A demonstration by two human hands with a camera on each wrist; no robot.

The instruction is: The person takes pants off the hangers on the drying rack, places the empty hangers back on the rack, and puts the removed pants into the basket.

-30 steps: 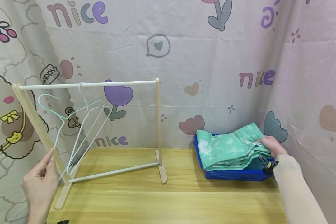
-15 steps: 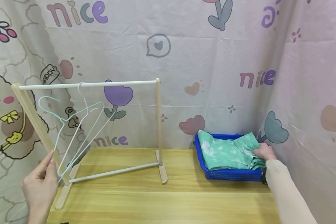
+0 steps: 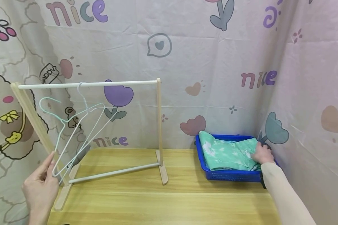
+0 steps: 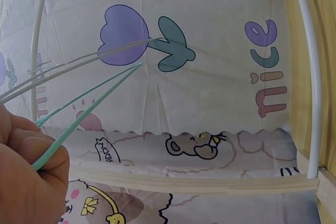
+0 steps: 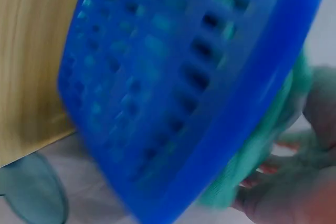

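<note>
My left hand (image 3: 40,186) pinches a mint-green wire clothes hanger (image 3: 57,117) by one lower corner, in front of the rack's left post. Behind it a white wire hanger (image 3: 85,104) hangs by its hook from the rack's white rail (image 3: 121,83). To the right, a green tie-dye cloth (image 3: 228,153), folded, lies in a blue plastic basket (image 3: 233,176). My right hand (image 3: 262,153) rests on the cloth's right end; in the right wrist view its fingers (image 5: 257,177) look spread against the green fabric, somewhat blurred.
The wooden rack (image 3: 160,125) stands on the left of the wood-grain table (image 3: 169,203), a lower white bar (image 3: 115,172) joining its feet. Patterned curtains (image 3: 169,62) close in the back and both sides. The basket sits close to the right curtain.
My right hand has lowered the green cloth into the basket and shifted slightly left onto it. The white hanger has swung a little on the rail, while my left hand stays in place.
</note>
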